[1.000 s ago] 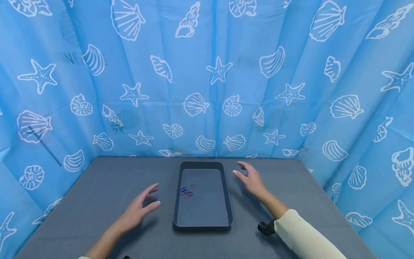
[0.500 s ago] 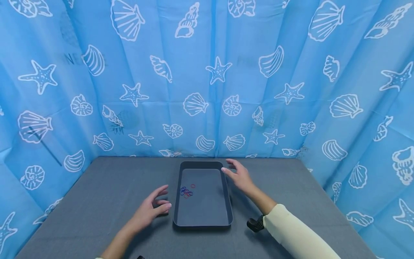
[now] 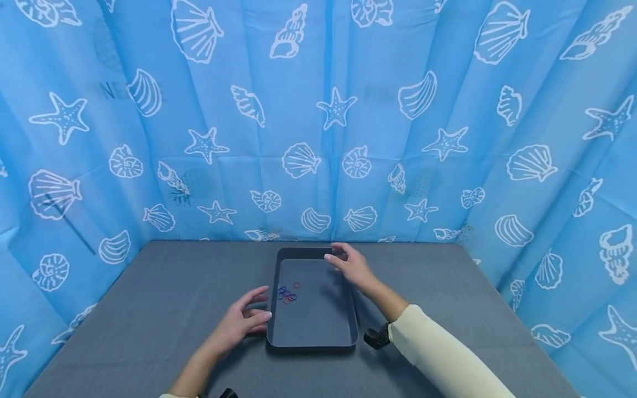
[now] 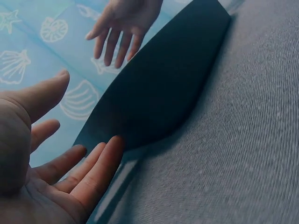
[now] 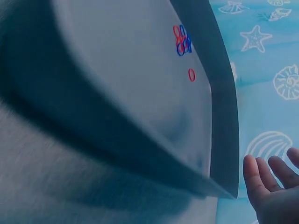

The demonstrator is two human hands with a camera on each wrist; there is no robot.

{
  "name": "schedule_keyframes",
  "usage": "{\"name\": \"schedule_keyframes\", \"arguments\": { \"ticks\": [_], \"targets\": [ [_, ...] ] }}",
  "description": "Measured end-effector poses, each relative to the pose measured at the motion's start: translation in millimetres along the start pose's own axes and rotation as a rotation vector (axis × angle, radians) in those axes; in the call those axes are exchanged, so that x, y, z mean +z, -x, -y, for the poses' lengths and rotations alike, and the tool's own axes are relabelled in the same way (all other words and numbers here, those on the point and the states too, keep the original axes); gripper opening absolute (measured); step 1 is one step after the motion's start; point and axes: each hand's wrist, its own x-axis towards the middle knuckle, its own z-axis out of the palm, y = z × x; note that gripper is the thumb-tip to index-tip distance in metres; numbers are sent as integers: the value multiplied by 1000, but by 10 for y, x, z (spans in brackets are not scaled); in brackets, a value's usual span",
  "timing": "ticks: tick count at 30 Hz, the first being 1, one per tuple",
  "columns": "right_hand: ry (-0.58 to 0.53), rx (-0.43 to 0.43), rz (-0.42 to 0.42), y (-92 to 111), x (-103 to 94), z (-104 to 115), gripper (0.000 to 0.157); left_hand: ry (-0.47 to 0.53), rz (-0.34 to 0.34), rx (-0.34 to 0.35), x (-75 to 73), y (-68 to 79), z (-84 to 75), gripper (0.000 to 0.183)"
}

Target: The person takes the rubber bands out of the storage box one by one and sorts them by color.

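A dark grey rectangular tray [image 3: 318, 326] stands on the table, its long sides running away from me. Inside, near its left wall, lies a small cluster of red and blue rings [image 3: 286, 294], with one red ring [image 3: 297, 286] a little apart; they look like small rubber bands. At the tray's left side is my left hand [image 3: 239, 322], fingers spread and loosely bent; in the left wrist view its fingertips come close to the tray wall [image 4: 154, 84], and contact cannot be told. My right hand [image 3: 355, 269] hovers over the tray's far right corner, fingers relaxed, holding nothing.
A grey cloth covers the table [image 3: 189, 276]. Behind it and at both sides hangs a blue curtain [image 3: 318, 138] with white shells and starfish. A black wrist device [image 3: 376, 337] sits under the right sleeve cuff [image 3: 408, 323].
Both hands have come inward: the left one rightward to the tray's left side, the right one leftward from beside the tray to above its far right corner. The tray and rings have stayed put.
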Motion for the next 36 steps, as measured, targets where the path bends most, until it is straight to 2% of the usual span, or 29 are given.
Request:
{"name": "schedule_keyframes", "arguments": {
  "ticks": [8,16,27,32,36],
  "targets": [
    [-69,31,99,-73,131,38,48,-5,14,-12,16,-51,124,57],
    [-88,45,165,-135,267,23,48,-32,6,-50,22,-51,152,54],
    [-151,74,244,-236,482,-29,45,-38,22,-44,6,-40,164,53],
    [-141,89,268,-271,589,-96,39,-52,15,-42,9,-40,179,53],
    [-83,74,287,-265,654,-143,33,-60,5,-42,22,-45,188,54]
  ]
}}
